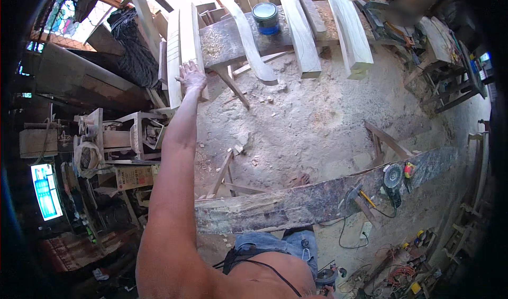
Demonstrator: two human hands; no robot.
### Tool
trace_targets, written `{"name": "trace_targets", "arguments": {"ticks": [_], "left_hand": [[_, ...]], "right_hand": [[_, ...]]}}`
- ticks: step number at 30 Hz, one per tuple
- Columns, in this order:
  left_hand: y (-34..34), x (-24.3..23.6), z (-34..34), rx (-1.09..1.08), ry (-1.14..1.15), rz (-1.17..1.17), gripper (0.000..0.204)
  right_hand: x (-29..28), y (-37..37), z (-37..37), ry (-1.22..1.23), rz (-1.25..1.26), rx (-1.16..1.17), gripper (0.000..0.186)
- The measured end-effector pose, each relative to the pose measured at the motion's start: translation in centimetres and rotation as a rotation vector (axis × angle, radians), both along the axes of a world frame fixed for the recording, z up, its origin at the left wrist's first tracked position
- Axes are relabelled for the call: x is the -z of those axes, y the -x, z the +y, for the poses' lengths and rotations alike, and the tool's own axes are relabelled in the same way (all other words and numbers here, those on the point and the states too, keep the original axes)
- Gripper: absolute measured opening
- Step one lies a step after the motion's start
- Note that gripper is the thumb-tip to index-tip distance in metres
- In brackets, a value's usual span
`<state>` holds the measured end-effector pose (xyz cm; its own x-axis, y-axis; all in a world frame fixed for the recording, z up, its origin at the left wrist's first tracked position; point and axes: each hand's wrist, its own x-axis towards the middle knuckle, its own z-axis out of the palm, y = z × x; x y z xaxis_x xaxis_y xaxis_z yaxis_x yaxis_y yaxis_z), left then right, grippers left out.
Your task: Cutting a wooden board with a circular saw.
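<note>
My left arm reaches far forward. My left hand (191,78), fingers spread, rests on the near part of a pale wooden plank (189,32). Another long pale board (173,55) lies close along its left side. To the right, a curved wooden piece (246,34) and thick squared timbers (300,32) lie across a dusty bench (219,47). Of my right hand (329,292), only a small part shows at the lower edge, beside a round dark disc-shaped tool (325,277). Its fingers are mostly hidden, so its grip is unclear.
A blue-and-dark can (265,18) stands on the far bench. Before my body runs a long worn plank bench (275,209), bearing an angle grinder (392,178), a yellow-handled tool (366,198) and a red-yellow object (408,170). A cord trails to a power strip (365,229). Shelving (119,139) stands left.
</note>
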<state>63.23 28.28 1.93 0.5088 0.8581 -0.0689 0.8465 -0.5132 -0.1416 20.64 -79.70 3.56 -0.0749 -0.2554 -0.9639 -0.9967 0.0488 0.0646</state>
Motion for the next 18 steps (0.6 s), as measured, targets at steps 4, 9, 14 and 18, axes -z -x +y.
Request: {"name": "trace_targets", "arguments": {"ticks": [4,9,14,18], "left_hand": [[-4.5,-0.6,-5.0,0.050,-0.117,0.132,0.084],[-10.6,-3.5,-14.2,0.525,0.086,-0.621,0.065],[-22.6,-4.3,-26.2,0.324,0.305,-0.586,0.113],[-29.5,-2.6,-25.6,-0.060,0.597,-0.523,0.151]], "right_hand": [[-1.9,0.7,-3.1,0.062,-0.029,0.046,0.025],[-0.8,-1.1,-5.0,0.089,-0.023,0.193,0.017],[0.0,-3.9,-2.3,0.049,-0.064,0.317,0.018],[2.5,-4.4,-3.5,-0.122,0.015,0.135,0.020]]}}
